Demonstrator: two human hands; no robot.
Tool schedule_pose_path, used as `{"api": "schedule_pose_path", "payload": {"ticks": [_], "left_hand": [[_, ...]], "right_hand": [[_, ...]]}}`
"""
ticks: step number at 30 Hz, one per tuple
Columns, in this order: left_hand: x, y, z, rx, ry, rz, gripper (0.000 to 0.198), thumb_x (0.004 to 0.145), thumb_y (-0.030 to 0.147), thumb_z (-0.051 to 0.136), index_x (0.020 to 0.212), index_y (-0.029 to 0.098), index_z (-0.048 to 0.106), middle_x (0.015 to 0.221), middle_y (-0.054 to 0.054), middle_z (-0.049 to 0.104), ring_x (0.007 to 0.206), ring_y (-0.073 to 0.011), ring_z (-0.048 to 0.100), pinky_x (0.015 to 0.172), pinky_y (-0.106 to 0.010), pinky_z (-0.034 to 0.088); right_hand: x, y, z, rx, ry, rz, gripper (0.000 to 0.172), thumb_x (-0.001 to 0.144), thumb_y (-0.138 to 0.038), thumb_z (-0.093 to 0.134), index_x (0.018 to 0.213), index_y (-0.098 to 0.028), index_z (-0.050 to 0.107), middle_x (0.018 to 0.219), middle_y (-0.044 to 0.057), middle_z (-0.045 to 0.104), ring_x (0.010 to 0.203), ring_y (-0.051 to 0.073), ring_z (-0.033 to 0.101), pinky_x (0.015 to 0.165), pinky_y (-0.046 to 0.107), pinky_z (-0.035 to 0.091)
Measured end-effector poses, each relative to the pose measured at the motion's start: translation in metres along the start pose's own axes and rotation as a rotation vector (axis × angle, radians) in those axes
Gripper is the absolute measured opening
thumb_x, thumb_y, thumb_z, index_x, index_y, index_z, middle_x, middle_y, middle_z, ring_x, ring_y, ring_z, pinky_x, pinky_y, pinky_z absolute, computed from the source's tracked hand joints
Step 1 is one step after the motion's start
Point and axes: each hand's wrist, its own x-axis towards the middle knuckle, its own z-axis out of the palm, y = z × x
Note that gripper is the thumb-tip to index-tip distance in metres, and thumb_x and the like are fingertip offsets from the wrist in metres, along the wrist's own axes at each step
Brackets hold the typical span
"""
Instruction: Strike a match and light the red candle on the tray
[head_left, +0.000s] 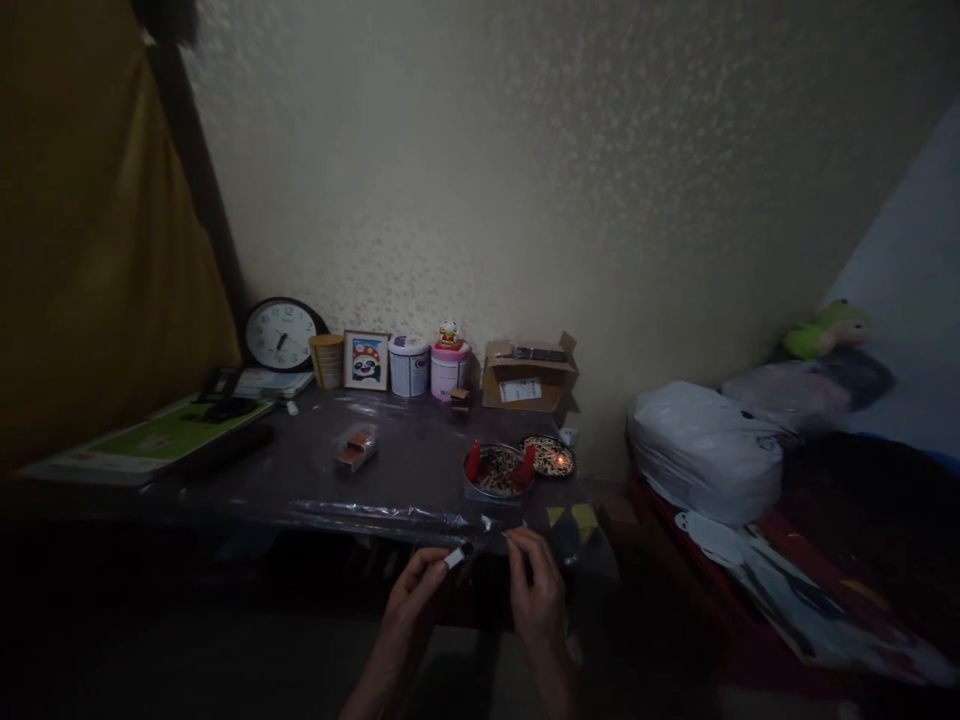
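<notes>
Pinching a small white cylindrical stick with a dark tip (457,556) between thumb and fingertips, the left hand (415,590) sits low in the near middle of the scene, just in front of the near edge of the dark plastic-covered table (300,470). The right hand (536,585) is just to its right, fingers curled together with the tips pressed on something thin; what that is cannot be told in the dim light. The two hands are near each other but apart.

On the table just beyond the hands stands a round patterned metal dish (497,472) with two red candles, and touching it on the far right a smaller round patterned dish (550,458) with a tiny lit flame. Left of these lies a small clear-wrapped brown packet (355,446).

Along the far wall stand a round black-rimmed white clock (281,334), a framed panda picture (366,360), a white cylindrical tin (409,366), a pink cylindrical tin (449,369) and an open brown cardboard box (529,376). A white stuffed plastic bag (705,450) lies to the right.
</notes>
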Motion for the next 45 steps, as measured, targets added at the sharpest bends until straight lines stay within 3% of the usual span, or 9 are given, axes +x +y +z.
{"api": "schedule_pose_path", "payload": {"ticks": [4, 9, 19, 25, 28, 33, 37, 40, 45], "left_hand": [[-0.001, 0.002, -0.002, 0.038, 0.007, 0.005, 0.018, 0.070, 0.034, 0.062, 0.078, 0.018, 0.061, 0.068, -0.002, 0.063, 0.066, -0.0158, 0.056, 0.062, -0.027, 0.042], [-0.002, 0.003, -0.001, 0.055, -0.004, 0.013, 0.015, 0.072, 0.032, 0.060, 0.078, 0.018, 0.060, 0.069, -0.001, 0.063, 0.066, -0.0150, 0.056, 0.062, -0.026, 0.041], [0.000, 0.000, 0.001, 0.036, -0.005, 0.008, 0.019, 0.066, 0.034, 0.066, 0.076, 0.018, 0.062, 0.068, -0.001, 0.065, 0.067, -0.0151, 0.057, 0.064, -0.026, 0.041], [-0.003, 0.003, 0.001, 0.028, -0.003, 0.012, 0.016, 0.070, 0.033, 0.062, 0.077, 0.018, 0.061, 0.066, 0.000, 0.062, 0.065, -0.0140, 0.056, 0.065, -0.026, 0.041], [-0.004, 0.004, 0.002, 0.029, 0.004, 0.028, 0.017, 0.068, 0.033, 0.064, 0.076, 0.018, 0.061, 0.068, 0.000, 0.062, 0.067, -0.0153, 0.056, 0.065, -0.026, 0.041], [-0.005, 0.007, 0.002, 0.032, -0.005, 0.023, 0.019, 0.068, 0.035, 0.063, 0.075, 0.018, 0.061, 0.067, -0.001, 0.063, 0.065, -0.0152, 0.056, 0.063, -0.026, 0.041], [-0.004, 0.007, 0.001, 0.036, 0.018, 0.016, 0.020, 0.066, 0.037, 0.065, 0.072, 0.018, 0.062, 0.064, 0.000, 0.063, 0.063, -0.0151, 0.056, 0.062, -0.026, 0.041], [-0.003, 0.005, 0.000, 0.019, 0.019, 0.019, 0.019, 0.067, 0.036, 0.065, 0.074, 0.019, 0.062, 0.064, 0.001, 0.062, 0.063, -0.0148, 0.056, 0.065, -0.026, 0.041], [-0.003, 0.002, 0.000, 0.046, -0.013, 0.051, 0.016, 0.071, 0.032, 0.061, 0.077, 0.017, 0.061, 0.068, -0.001, 0.061, 0.070, -0.0166, 0.057, 0.067, -0.028, 0.041]], "right_hand": [[0.003, 0.005, -0.004, 0.086, 0.054, 0.134, 0.015, 0.085, -0.028, 0.047, 0.082, -0.020, 0.059, 0.084, 0.004, 0.064, 0.084, 0.017, 0.060, 0.077, 0.030, 0.049], [0.004, -0.004, -0.007, 0.133, 0.050, 0.146, 0.013, 0.084, -0.027, 0.049, 0.081, -0.020, 0.059, 0.083, 0.004, 0.065, 0.083, 0.016, 0.061, 0.078, 0.029, 0.048], [-0.005, -0.019, 0.001, 0.098, -0.083, -0.079, 0.015, 0.086, -0.017, 0.046, 0.084, -0.020, 0.060, 0.082, 0.004, 0.064, 0.079, 0.015, 0.061, 0.073, 0.027, 0.050], [-0.003, -0.032, -0.011, 0.093, -0.021, -0.190, 0.018, 0.085, -0.011, 0.046, 0.095, -0.021, 0.056, 0.090, 0.005, 0.063, 0.086, 0.015, 0.059, 0.076, 0.029, 0.049], [-0.005, -0.029, -0.008, 0.052, -0.136, -0.271, 0.019, 0.085, -0.011, 0.044, 0.095, -0.022, 0.057, 0.089, 0.004, 0.065, 0.085, 0.016, 0.060, 0.077, 0.030, 0.048], [0.001, -0.002, 0.003, 0.015, -0.028, -0.027, 0.015, 0.087, -0.020, 0.043, 0.083, -0.020, 0.058, 0.083, 0.005, 0.063, 0.081, 0.016, 0.059, 0.074, 0.030, 0.049], [0.005, 0.002, -0.001, 0.105, 0.024, 0.105, 0.013, 0.086, -0.026, 0.047, 0.079, -0.020, 0.057, 0.080, 0.003, 0.062, 0.081, 0.016, 0.059, 0.075, 0.029, 0.048], [0.004, -0.006, -0.003, 0.156, 0.011, 0.115, 0.012, 0.085, -0.025, 0.048, 0.078, -0.020, 0.057, 0.079, 0.003, 0.063, 0.079, 0.015, 0.059, 0.074, 0.029, 0.049], [-0.004, -0.019, 0.002, 0.160, -0.072, -0.003, 0.013, 0.086, -0.019, 0.046, 0.086, -0.020, 0.059, 0.085, 0.004, 0.064, 0.082, 0.015, 0.061, 0.075, 0.028, 0.050]]}}
